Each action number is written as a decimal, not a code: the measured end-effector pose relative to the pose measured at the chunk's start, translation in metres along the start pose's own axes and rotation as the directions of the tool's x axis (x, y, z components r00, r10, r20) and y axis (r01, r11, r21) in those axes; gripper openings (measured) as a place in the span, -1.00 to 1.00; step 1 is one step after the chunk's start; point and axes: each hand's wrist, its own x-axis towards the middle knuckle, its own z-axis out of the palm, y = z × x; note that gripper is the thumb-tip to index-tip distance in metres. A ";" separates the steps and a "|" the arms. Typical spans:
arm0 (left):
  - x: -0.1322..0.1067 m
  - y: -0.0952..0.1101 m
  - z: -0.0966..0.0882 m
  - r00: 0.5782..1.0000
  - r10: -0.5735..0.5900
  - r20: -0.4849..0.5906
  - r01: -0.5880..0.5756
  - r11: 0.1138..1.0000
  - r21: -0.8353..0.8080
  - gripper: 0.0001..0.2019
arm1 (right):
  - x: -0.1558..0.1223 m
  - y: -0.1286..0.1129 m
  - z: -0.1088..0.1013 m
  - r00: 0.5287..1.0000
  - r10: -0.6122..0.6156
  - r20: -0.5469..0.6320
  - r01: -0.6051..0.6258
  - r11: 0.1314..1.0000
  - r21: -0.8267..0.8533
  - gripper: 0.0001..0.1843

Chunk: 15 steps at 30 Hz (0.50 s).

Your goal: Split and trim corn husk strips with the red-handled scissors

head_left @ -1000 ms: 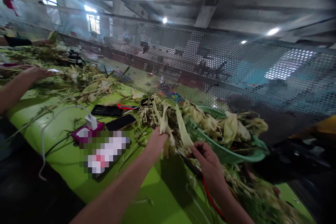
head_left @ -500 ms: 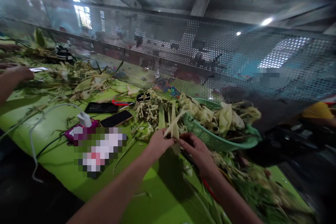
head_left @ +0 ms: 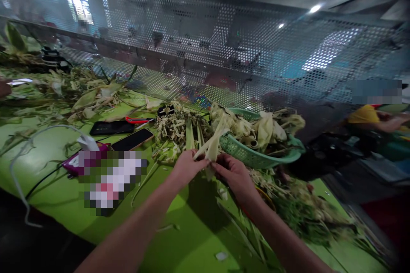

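Note:
Pale dried corn husk strips (head_left: 212, 149) stand up between my two hands, crossing each other above the fingers. My left hand (head_left: 188, 165) pinches them from the left. From the right, the fingertips of my right hand (head_left: 231, 171) press on the same husk near its lower end. Just behind the hands lies a heap of shredded husk pieces (head_left: 171, 130). A green plastic basket (head_left: 250, 153) filled with crumpled husks (head_left: 267, 130) stands beyond my right hand. Under my right forearm lies a round item with an orange-yellow edge (head_left: 264, 196), mostly hidden.
Left on the green table (head_left: 173, 239) lie two dark phones (head_left: 133, 140), a red utility knife (head_left: 138, 120) and a purple power socket (head_left: 85, 158) with a white plug and cable. More husks (head_left: 86, 98) spread at the back left. A perforated metal screen (head_left: 192, 51) runs behind. A person in yellow (head_left: 363, 113) is at right.
The view has swung slightly to the right, so the table things sit further left. Both hands keep their pinch on the husk, which has tilted a little. More of the person at right shows.

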 end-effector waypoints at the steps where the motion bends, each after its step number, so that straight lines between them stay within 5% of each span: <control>1: 0.000 0.001 0.000 1.000 -0.002 -0.002 0.002 1.000 0.010 -0.87 | 0.000 -0.001 0.000 1.000 0.000 -0.005 0.000 1.000 -0.004 -0.78; 6: -0.002 0.003 0.000 1.000 0.011 0.027 -0.011 1.000 0.013 -0.85 | -0.001 -0.003 0.000 0.999 -0.005 0.032 0.004 0.999 0.035 -0.84; 15: -0.003 0.003 0.005 0.981 -0.046 0.190 0.106 0.942 -0.318 -0.67 | 0.001 0.004 -0.002 0.995 0.016 0.095 -0.031 0.986 0.163 -0.78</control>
